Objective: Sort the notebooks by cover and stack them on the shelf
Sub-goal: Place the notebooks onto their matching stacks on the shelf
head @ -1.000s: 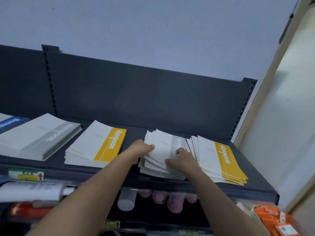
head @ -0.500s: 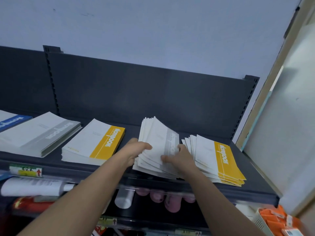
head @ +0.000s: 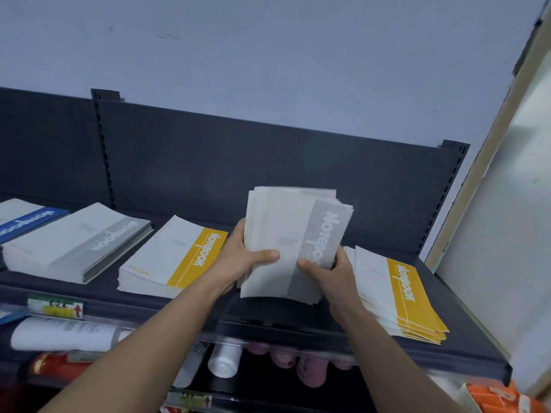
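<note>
Left hand (head: 241,260) grips the left edge of a grey-band notebook bundle (head: 286,234), thumb flat across the top cover and the other fingers behind. Right hand (head: 331,272) grips the right edge the same way, thumb on the grey band. The bundle is thin, matte white paper covers with a grey strip and white lettering, edges slightly uneven and fanned. It is held tilted up over the front of the shelf (head: 268,320), between two yellow piles; can't tell if its lower edge touches. The shelf is a dark, flat metal deck with a smooth back panel (head: 268,168) and slotted uprights. Just left lies a squared yellow-band stack (head: 167,257), just right a loosely fanned yellow-band stack (head: 396,293). Further left are a neat grey-band stack (head: 74,242) and a blue-band stack (head: 24,219) at the frame edge. A price tag (head: 55,307) is on the shelf lip. Below are a white tube (head: 62,333), a white bottle (head: 225,360), rounded pink items (head: 310,371) and orange packets (head: 501,397). A pale painted wall (head: 268,55) is above.
</note>
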Available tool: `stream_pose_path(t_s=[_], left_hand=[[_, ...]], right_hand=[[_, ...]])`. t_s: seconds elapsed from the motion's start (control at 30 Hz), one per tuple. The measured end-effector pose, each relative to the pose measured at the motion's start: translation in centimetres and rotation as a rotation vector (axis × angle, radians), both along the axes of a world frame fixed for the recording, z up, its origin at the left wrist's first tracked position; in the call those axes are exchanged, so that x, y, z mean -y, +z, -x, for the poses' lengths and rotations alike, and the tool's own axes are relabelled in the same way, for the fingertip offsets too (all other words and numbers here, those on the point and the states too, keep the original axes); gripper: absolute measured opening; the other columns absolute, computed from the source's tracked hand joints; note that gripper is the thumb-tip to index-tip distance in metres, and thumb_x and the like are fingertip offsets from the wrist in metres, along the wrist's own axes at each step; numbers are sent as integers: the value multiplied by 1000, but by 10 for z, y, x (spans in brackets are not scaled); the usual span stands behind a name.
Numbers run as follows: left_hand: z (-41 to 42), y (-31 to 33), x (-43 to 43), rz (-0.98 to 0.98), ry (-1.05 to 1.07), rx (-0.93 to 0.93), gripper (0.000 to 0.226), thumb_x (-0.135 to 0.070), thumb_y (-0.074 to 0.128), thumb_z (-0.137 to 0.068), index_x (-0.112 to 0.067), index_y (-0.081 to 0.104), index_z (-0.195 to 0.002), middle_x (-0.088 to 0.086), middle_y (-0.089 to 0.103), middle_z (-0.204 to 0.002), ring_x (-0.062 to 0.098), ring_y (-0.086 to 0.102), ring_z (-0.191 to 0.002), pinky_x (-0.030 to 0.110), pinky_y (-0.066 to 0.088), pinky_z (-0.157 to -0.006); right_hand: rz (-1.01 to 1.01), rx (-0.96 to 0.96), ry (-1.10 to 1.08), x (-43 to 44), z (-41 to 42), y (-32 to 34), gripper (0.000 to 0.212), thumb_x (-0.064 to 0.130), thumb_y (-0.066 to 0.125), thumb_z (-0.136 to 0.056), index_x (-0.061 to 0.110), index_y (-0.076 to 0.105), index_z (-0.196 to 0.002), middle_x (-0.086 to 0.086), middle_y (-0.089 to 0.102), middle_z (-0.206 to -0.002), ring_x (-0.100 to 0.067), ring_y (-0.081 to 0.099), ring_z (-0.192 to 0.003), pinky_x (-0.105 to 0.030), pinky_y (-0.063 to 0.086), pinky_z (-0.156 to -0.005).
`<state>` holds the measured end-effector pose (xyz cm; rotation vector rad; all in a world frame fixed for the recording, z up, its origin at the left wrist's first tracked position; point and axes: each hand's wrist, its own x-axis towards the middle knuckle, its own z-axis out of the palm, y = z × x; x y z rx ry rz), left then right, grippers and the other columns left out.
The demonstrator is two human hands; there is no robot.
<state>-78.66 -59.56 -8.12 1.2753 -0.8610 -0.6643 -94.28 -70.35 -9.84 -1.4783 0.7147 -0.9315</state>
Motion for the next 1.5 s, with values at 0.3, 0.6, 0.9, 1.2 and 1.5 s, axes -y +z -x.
stream_pose_path(t_s=[0.3, 0.6, 0.9, 1.2, 1.5], left_hand=[[3, -1, 10, 25, 31, 62, 79, -11, 89, -62, -25, 44, -126, -6, 61, -119, 10, 57, -112, 30, 51, -91], [-3, -6, 17, -21, -48, 57, 96, -25, 93, -49, -21, 44, -131, -3, 62, -124, 13, 58, -117, 35, 51, -97], [-2, -16, 18, -54, 3, 49, 82, -16, 89, -61, -22, 44, -129, -5, 62, -123, 12, 57, -115, 37, 48, -99], [-4, -17, 16, -137, 37, 210, 75, -14, 86, -68, -24, 39, -126, -11, 57, -119, 8, 53, -114, 32, 46, -99], [-10, -18, 14, -135, -4, 271, 88, -22, 90, -59, -27, 39, -131, -9, 58, -123, 9, 55, -116, 40, 47, -100]], right_hand=[[111, 38, -15, -7, -10, 4, 86, 38, 90, -52, 24, 45, -123, 4, 64, -114, -15, 64, -103, -40, 56, -85], [118, 53, -62, -5, -14, 5, 81, 22, 89, -64, 16, 40, -128, 3, 60, -116, -12, 61, -103, -27, 52, -79], [68, 13, -40, -13, -11, -1, 47, 8, 69, -82, 16, 43, -120, 9, 58, -102, -3, 56, -87, -17, 43, -64], [221, 0, -134, -19, -14, 17, 62, 26, 62, -69, 23, 40, -127, -4, 54, -123, -21, 55, -111, -39, 53, -86], [1335, -741, -234, -35, -28, 108, 87, 71, 34, -86, 16, 19, -152, -5, 19, -160, -21, 12, -148, -42, 6, -119]])
